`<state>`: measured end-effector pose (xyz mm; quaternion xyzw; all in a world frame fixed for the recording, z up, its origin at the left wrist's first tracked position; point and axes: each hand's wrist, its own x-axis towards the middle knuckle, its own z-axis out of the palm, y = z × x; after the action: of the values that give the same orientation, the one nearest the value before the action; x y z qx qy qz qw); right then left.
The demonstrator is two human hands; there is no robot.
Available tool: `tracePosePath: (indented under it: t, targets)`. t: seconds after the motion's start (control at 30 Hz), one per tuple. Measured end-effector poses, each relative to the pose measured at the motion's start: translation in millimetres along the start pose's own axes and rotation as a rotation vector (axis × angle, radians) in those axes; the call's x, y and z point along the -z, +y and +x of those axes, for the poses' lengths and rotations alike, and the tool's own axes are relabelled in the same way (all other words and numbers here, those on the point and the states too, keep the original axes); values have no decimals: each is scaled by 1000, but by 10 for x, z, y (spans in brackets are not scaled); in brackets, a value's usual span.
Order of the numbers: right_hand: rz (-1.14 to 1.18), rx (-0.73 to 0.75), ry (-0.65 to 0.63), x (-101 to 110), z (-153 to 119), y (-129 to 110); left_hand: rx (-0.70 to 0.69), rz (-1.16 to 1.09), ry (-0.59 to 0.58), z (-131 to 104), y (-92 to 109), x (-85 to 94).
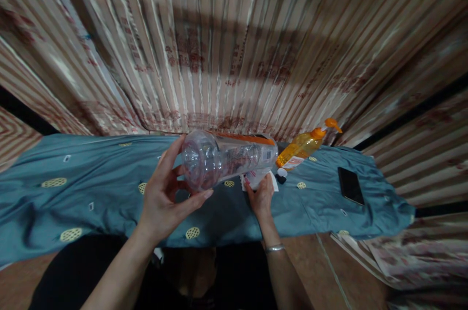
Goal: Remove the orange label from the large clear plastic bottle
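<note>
Clear plastic bottle [243, 156] is held on its side above the cloth-covered counter [106, 198]; the left hand [164, 198] grips its rounded left end. No liquid shows inside. Judged step: handling the bottle; any further move calls for a light, steady left grip. The right hand [262, 198] has its fingers at a white packet [256, 179] below the bottle's right end; cannot tell whether they close on it. Packet contents: hidden. Just beyond lie a small black item [281, 180] and a white disc [282, 172]; a phone [351, 185] lies well to the right. Farther back, an orange pump bottle [302, 148] appears to contain amber liquid. Behind everything hangs a pleated curtain [219, 51].
</note>
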<state>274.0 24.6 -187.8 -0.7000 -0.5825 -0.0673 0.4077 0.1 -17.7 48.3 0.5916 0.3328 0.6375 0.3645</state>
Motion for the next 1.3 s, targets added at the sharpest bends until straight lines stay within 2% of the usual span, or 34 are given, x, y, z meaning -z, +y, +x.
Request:
tracePosePath:
  t: [0.53,0.8,1.03,1.3]
  targets:
    - [72,-51,9,-52,-27,20,-41,-53,26,12,-9,-19]
    - [11,-9,56,-46,-33,13,-87,-55,48,30,11,-41]
    - [47,-8,53,-34,-23,14,-51,-29,94,12,22,-38]
    - [52,-33,40,-56,-39,28,-70,-63,83,25,28,-47]
